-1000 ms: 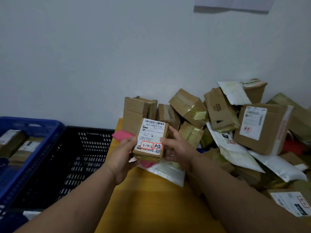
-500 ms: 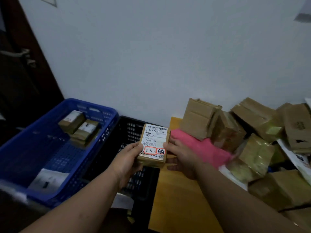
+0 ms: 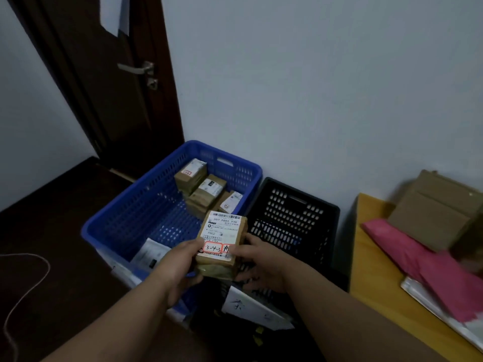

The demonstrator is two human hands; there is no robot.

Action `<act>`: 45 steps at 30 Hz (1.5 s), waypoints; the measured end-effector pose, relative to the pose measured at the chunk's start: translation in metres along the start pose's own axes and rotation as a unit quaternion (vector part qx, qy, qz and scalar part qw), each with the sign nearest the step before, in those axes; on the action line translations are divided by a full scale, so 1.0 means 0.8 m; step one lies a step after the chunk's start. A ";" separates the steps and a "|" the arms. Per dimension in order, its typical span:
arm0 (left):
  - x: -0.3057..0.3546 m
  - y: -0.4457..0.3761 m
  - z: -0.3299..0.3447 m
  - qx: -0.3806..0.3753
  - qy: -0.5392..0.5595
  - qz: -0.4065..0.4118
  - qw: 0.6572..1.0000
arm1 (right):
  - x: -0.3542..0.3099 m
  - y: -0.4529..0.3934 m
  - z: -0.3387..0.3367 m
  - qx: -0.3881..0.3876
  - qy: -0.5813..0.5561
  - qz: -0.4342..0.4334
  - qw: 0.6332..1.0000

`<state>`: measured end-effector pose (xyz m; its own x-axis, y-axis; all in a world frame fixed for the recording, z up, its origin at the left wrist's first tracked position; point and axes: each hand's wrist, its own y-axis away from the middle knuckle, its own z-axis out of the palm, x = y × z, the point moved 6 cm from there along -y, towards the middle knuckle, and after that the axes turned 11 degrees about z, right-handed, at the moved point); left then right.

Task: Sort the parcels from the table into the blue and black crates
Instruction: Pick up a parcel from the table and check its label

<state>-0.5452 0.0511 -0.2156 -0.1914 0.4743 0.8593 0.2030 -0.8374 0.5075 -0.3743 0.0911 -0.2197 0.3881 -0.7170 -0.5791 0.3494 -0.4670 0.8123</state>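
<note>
Both hands hold a small brown cardboard parcel (image 3: 222, 239) with a white label and red-outlined marks. My left hand (image 3: 180, 267) grips its left side, thumb on the label. My right hand (image 3: 257, 265) grips its right side. The parcel hangs over the near edges of the two crates, where they meet. The blue crate (image 3: 125, 218) on the left holds several small brown boxes (image 3: 201, 186) at the back and a white packet (image 3: 150, 253) at the front. The black crate (image 3: 326, 218) stands right of it; I see white sheets on its near side.
The yellow table (image 3: 379, 278) is at the right, with a pink mailer (image 3: 423, 265), a brown carton (image 3: 439, 212) and white envelopes on it. A dark door (image 3: 112, 82) stands at the back left. A thin cable (image 3: 28, 286) lies on the dark floor at the left.
The parcel has travelled left from the table to above the crates, still in both hands. My view has swung left, and the pile of parcels has mostly left the frame.
</note>
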 end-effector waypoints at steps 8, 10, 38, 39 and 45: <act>0.024 -0.096 -0.042 0.051 -0.006 -0.032 0.998 | -0.073 -0.099 0.004 -0.014 0.015 0.048 0.999; 0.036 -0.125 -0.051 0.051 -0.016 -0.047 0.997 | -0.094 -0.123 0.004 -0.019 0.002 0.064 0.998; 0.078 -0.479 -0.140 -0.166 -0.299 -0.075 0.937 | -0.200 -0.391 0.041 0.129 -0.230 0.161 0.951; 0.071 -0.485 -0.135 -0.174 -0.302 -0.080 0.934 | -0.197 -0.396 0.035 0.139 -0.234 0.165 0.948; 0.045 -0.540 -0.078 -0.202 -0.307 -0.068 0.928 | -0.192 -0.433 -0.022 0.180 -0.272 0.160 0.932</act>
<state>-0.6995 0.4128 -0.4077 0.4199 0.5440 0.7265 -0.1822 -0.7336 0.6546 -0.5400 0.3720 -0.4130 -0.1011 -0.9597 -0.2623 -0.0569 -0.2577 0.9646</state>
